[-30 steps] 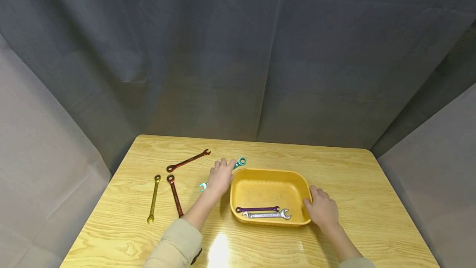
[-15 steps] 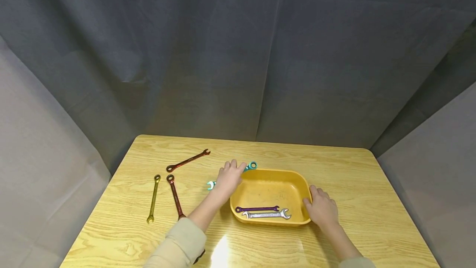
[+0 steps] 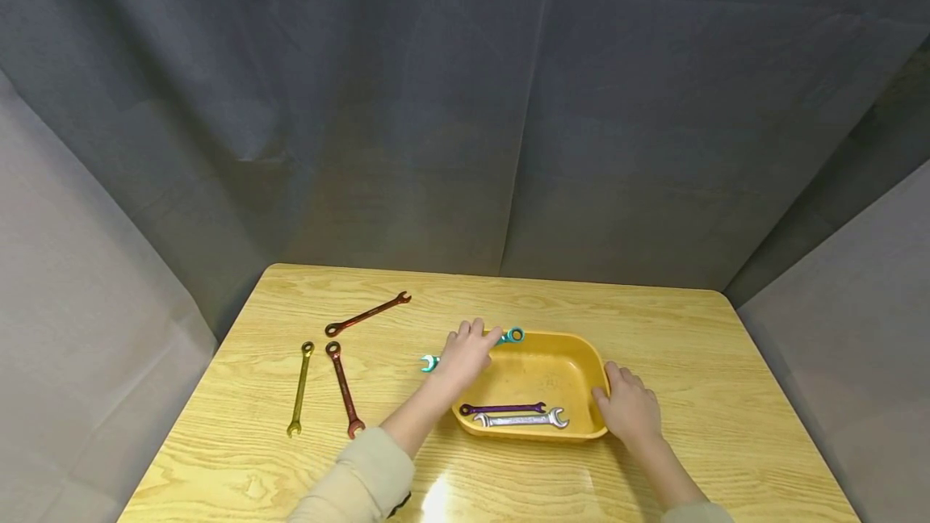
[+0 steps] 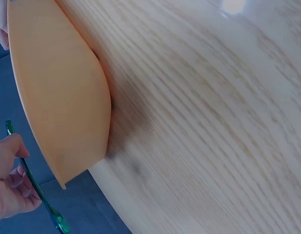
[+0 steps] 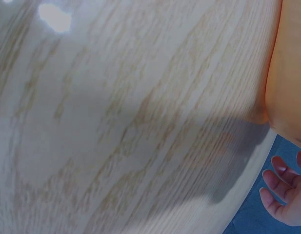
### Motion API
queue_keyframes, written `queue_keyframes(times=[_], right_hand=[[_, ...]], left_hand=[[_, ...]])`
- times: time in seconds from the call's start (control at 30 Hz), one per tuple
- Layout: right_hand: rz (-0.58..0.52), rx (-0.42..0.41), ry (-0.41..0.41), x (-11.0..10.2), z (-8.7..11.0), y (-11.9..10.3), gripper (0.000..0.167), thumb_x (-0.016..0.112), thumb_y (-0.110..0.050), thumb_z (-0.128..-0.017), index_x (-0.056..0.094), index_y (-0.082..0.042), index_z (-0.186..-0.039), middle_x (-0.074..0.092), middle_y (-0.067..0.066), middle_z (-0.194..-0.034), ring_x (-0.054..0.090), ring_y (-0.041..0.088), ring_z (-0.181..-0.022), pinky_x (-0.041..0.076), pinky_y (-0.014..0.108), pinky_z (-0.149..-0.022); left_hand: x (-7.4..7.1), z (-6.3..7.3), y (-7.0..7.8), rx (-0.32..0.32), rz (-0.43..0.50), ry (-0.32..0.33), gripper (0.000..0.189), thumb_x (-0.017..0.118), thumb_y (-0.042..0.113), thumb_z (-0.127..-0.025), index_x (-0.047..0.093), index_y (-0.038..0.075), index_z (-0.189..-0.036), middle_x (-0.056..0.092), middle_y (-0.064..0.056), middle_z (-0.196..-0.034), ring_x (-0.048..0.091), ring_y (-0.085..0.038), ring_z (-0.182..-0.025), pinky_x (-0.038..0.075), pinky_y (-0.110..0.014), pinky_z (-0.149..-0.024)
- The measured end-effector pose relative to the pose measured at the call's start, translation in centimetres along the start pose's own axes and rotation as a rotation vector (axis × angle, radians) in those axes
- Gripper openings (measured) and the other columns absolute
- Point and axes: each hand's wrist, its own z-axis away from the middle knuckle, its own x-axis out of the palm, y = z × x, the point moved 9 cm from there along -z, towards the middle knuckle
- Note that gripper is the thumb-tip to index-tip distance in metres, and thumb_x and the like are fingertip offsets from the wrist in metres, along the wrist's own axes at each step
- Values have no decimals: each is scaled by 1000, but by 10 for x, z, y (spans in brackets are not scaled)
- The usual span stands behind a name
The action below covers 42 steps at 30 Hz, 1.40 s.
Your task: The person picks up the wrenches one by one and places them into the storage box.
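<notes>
In the head view my left hand (image 3: 465, 357) holds a teal-green combination wrench (image 3: 515, 335) over the left side of a yellow plastic tub (image 3: 555, 336). The left wrist view has the thumb and fingers pinching this green wrench (image 4: 35, 184) mid-shaft, above the tub's rim. My right hand (image 3: 630, 406) grips the tub's right rim, thumb over the edge and fingers along the outside. Inside the tub, near its front wall, lie a purple wrench (image 3: 504, 407) and a silver open-end wrench (image 3: 521, 420).
Left of the tub on the wooden table (image 3: 726, 394) lie a yellow-gold wrench (image 3: 300, 390), a red wrench (image 3: 344, 384) and a dark red wrench (image 3: 369, 313). Grey curtains (image 3: 450, 103) stand behind the table and at its sides.
My left hand has carried the green wrench rightward from beside the tub to over its left part. The right hand and the tub have stayed in place.
</notes>
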Motion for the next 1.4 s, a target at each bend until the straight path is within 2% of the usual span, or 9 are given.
queue_keyframes(times=[0.37, 0.6, 1.0, 1.2, 1.4], right_hand=[[4, 0, -2, 1, -1, 1, 42, 53, -26, -88, 44, -2, -121, 55, 24, -108, 53, 42, -96, 42, 58, -72], [2, 1, 3, 1, 0, 1, 41, 52, -27, -88, 45, -2, -121, 56, 23, -108, 53, 41, -95, 42, 57, -72], [-2, 12, -19, 0, 0, 0, 43, 52, -26, -89, 43, -2, -122, 55, 25, -111, 52, 43, -99, 42, 58, -74], [-5, 9, -12, 0, 0, 0, 42, 52, -26, -88, 44, -2, -121, 55, 25, -110, 52, 43, -99, 42, 58, -74], [-4, 8, -1, -1, 0, 0, 41, 53, -26, -88, 44, -2, -120, 55, 24, -108, 53, 42, -97, 42, 57, -72]], left_hand=[[4, -2, 21, 57, -19, -18, 39, 66, 22, -83, 48, 24, -118, 53, -8, -115, 51, -24, -99, 49, -36, -78], [9, -3, 32, 75, -23, -32, 41, 66, 23, -83, 48, 27, -120, 52, -7, -119, 50, -25, -108, 49, -39, -83], [15, -6, 50, 136, -58, -27, 40, 67, 25, -83, 49, 28, -119, 52, -4, -114, 51, -21, -101, 49, -34, -79], [20, -7, 55, 167, -70, 2, 43, 69, 24, -81, 51, 29, -120, 53, -3, -109, 51, -19, -95, 49, -33, -76], [27, -7, 59, 177, -60, -2, 41, 68, 24, -82, 51, 29, -119, 52, -2, -108, 50, -18, -93, 48, -31, -75]])
